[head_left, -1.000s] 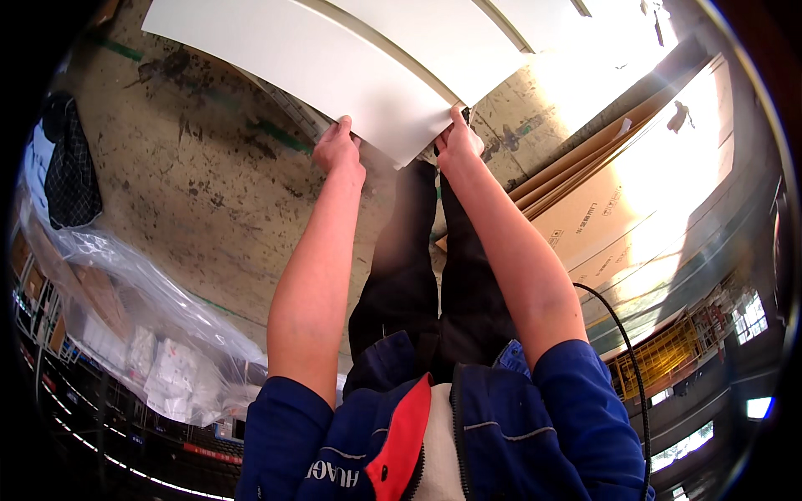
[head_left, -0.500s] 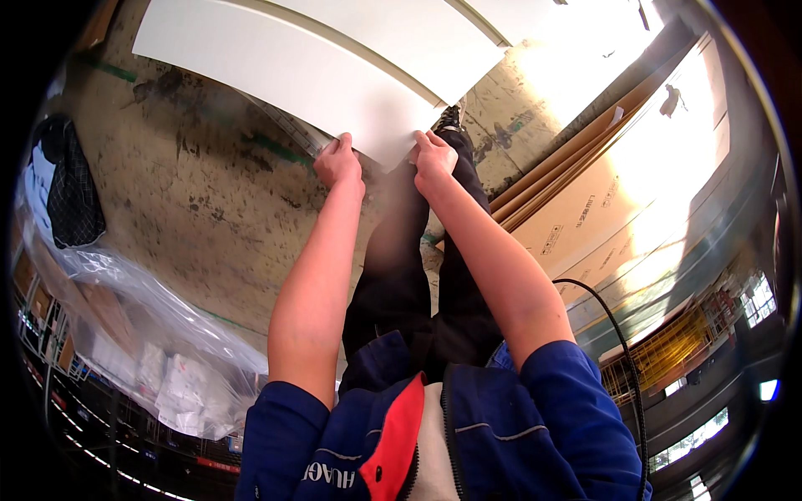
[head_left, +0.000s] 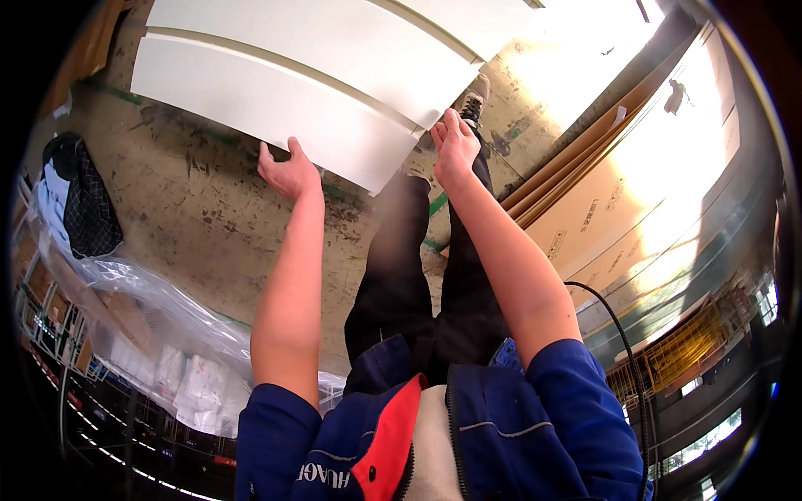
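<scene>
A white chest of drawers [head_left: 334,42] stands before me, with long flat fronts parted by dark gaps. Its nearest drawer front [head_left: 276,104] slants from upper left down to a corner by my legs. My left hand [head_left: 291,171] is at the lower edge of this front, thumb and fingers spread, holding nothing; whether the fingertips touch the panel I cannot tell. Beside the right end of the same front is my right hand [head_left: 457,150], palm turned toward it and fingers stretched out. No object shows in it. The drawer's inside is hidden.
Flat brown cardboard [head_left: 618,192] leans at the right. Clear plastic sheeting [head_left: 184,309] covers white packages at the lower left, near a dark checked cloth [head_left: 88,200]. A black cable [head_left: 614,326] hangs by my right arm. My shoe [head_left: 472,104] is close to the chest.
Both hands have let go of the drawer front's edge and moved apart, left hand leftward, right hand rightward. The grey drawer side seen below the front no longer shows. The chest appears lower in view.
</scene>
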A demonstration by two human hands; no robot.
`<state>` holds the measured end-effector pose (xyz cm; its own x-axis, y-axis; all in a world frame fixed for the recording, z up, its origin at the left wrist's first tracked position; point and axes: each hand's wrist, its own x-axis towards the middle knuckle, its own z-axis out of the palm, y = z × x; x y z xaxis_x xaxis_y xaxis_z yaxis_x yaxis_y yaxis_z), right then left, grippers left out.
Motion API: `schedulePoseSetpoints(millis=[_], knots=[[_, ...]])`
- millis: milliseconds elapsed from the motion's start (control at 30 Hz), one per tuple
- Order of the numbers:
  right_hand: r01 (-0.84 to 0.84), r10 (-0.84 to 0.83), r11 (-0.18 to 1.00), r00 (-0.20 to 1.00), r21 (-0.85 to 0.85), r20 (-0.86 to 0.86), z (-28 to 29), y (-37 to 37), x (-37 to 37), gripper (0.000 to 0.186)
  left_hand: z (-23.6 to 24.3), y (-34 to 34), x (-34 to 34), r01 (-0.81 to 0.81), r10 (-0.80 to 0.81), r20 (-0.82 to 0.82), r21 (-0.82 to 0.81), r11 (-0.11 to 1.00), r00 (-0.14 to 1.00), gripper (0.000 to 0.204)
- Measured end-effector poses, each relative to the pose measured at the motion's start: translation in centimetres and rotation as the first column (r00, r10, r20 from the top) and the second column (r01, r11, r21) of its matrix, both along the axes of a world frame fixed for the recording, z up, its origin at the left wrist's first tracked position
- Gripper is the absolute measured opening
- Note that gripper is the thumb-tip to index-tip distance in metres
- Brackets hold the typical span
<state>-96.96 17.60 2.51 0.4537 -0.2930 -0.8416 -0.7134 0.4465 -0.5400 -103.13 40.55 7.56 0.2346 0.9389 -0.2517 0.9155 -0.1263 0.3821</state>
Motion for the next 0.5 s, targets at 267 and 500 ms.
schedulePoseSetpoints(millis=[267, 500], knots=[[-0.066, 0.066, 0.988, 0.998, -0.139, 0.0, -0.5, -0.1, 2.7, 0.029, -0.8, 2.1, 15.2, 0.859, -0.864, -0.055, 0.153, 0.488, 0.501, 0.069], [-0.123, 0.12, 0.987, 0.992, -0.103, -0.035, -0.3, -0.4, 3.2, 0.027, 2.1, 1.4, 25.0, 0.978, -0.969, -0.232, -0.17, 0.124, 0.083, 0.088]])
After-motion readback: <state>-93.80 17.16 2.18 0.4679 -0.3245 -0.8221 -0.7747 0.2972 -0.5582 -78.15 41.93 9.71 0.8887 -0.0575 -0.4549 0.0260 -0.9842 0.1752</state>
